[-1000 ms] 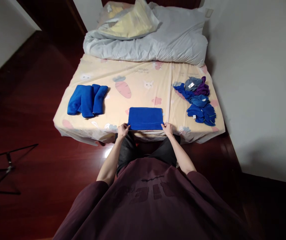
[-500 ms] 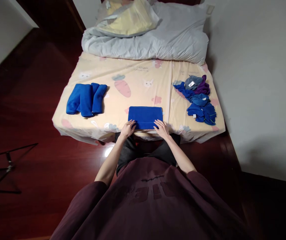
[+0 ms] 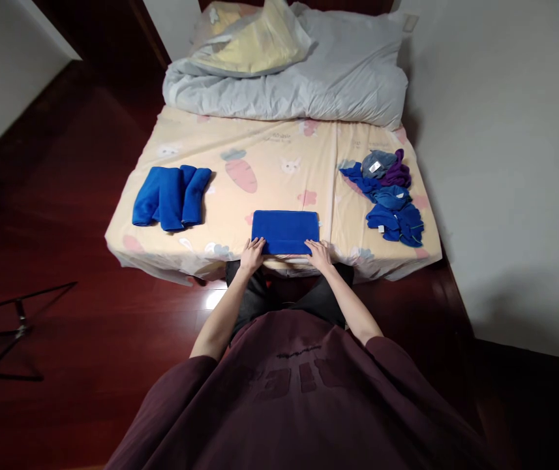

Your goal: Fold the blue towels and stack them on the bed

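Observation:
A blue towel (image 3: 286, 225) lies flat in a rectangle near the bed's front edge, with a narrow folded strip along its near side. My left hand (image 3: 252, 253) rests at its near left corner, fingers stretched out and touching the cloth. At the near right corner my right hand (image 3: 319, 254) lies the same way, its fingers apart on the edge. Both thumbs are hard to make out. To the left sit several rolled or folded blue towels (image 3: 170, 198), side by side. On the right is a crumpled heap of blue, grey and purple cloths (image 3: 391, 196) with white tags.
The bed (image 3: 279, 147) has a cream sheet with carrot and rabbit prints. A grey-white quilt (image 3: 338, 85) and a yellow bag-like bundle (image 3: 259, 46) fill its far end. A wall (image 3: 504, 163) runs along the right. Black stand legs (image 3: 19, 326) are on the left floor.
Both hands have shifted slightly at the towel's near corners, the right one a little outward. The view has moved a touch. The other cloths stay where they were.

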Action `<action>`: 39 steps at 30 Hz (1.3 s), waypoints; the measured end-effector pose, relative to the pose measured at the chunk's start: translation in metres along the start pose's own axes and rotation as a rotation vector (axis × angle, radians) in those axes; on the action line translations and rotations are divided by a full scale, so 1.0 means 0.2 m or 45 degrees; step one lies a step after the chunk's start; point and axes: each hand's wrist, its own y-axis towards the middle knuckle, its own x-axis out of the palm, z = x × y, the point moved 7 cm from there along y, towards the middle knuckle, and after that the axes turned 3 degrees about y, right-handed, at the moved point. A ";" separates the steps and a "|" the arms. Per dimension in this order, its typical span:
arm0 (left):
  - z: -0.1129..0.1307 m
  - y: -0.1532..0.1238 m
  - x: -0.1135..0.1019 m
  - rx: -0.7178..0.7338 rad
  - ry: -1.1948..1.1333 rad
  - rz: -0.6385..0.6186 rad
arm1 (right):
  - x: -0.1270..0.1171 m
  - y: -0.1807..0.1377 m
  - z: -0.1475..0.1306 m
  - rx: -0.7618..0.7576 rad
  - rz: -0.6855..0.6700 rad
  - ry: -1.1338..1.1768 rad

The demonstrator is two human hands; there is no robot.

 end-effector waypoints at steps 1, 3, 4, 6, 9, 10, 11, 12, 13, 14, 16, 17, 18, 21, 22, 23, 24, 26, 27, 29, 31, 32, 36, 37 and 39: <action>0.00 0.01 0.00 0.008 0.001 -0.007 | -0.01 0.01 0.01 -0.004 -0.016 -0.004; -0.01 0.02 -0.02 0.037 -0.013 -0.032 | -0.03 0.02 0.02 -0.026 -0.038 -0.003; -0.02 0.02 -0.03 0.051 -0.025 -0.039 | -0.04 0.02 0.02 -0.043 -0.042 0.000; -0.05 0.03 -0.07 0.070 -0.056 -0.035 | -0.07 0.02 0.04 -0.074 -0.029 0.014; -0.11 0.02 -0.13 0.033 -0.166 -0.007 | -0.11 0.00 0.07 -0.070 0.058 0.064; -0.13 0.01 -0.15 0.005 -0.227 0.001 | -0.12 -0.01 0.08 -0.053 0.102 0.096; -0.15 0.00 -0.17 -0.028 -0.293 0.010 | -0.13 -0.02 0.10 -0.029 0.149 0.139; -0.17 0.00 -0.18 -0.066 -0.356 0.024 | -0.13 -0.04 0.11 -0.001 0.196 0.193; -0.18 -0.01 -0.19 -0.107 -0.410 0.043 | -0.13 -0.05 0.13 0.030 0.240 0.259; -0.19 -0.01 -0.19 -0.149 -0.452 0.065 | -0.14 -0.06 0.15 0.059 0.278 0.329; -0.21 -0.01 -0.19 -0.225 -0.513 0.105 | -0.13 -0.07 0.17 0.101 0.330 0.451; -0.21 -0.01 -0.18 -0.252 -0.541 0.115 | -0.13 -0.07 0.18 0.111 0.342 0.490; -0.22 -0.01 -0.18 -0.271 -0.567 0.120 | -0.13 -0.07 0.18 0.118 0.345 0.510; -0.23 0.00 -0.16 -0.289 -0.607 0.105 | -0.14 -0.06 0.19 0.146 0.339 0.514; -0.24 0.01 -0.16 -0.291 -0.616 0.100 | -0.14 -0.06 0.19 0.158 0.341 0.520; -0.25 0.01 -0.16 -0.291 -0.628 0.097 | -0.15 -0.05 0.20 0.169 0.348 0.532; -0.25 0.02 -0.17 -0.284 -0.643 0.097 | -0.16 -0.05 0.20 0.179 0.359 0.550; -0.25 0.02 -0.19 -0.262 -0.651 0.114 | -0.17 -0.05 0.21 0.195 0.384 0.593; -0.25 0.02 -0.21 -0.252 -0.642 0.131 | -0.17 -0.05 0.21 0.202 0.393 0.613; -0.24 0.03 -0.24 -0.239 -0.625 0.161 | -0.17 -0.05 0.22 0.215 0.402 0.642; -0.23 0.03 -0.27 -0.226 -0.649 0.175 | -0.17 -0.04 0.22 0.213 0.403 0.668; -0.22 0.03 -0.28 -0.218 -0.674 0.172 | -0.16 -0.04 0.23 0.216 0.406 0.680; -0.21 0.03 -0.29 -0.225 -0.767 0.154 | -0.16 -0.02 0.26 0.257 0.451 0.730; -0.22 0.03 -0.29 -0.246 -0.785 0.152 | -0.16 -0.01 0.26 0.272 0.464 0.743; -0.23 0.03 -0.28 -0.305 -0.812 0.159 | -0.17 0.00 0.27 0.307 0.489 0.777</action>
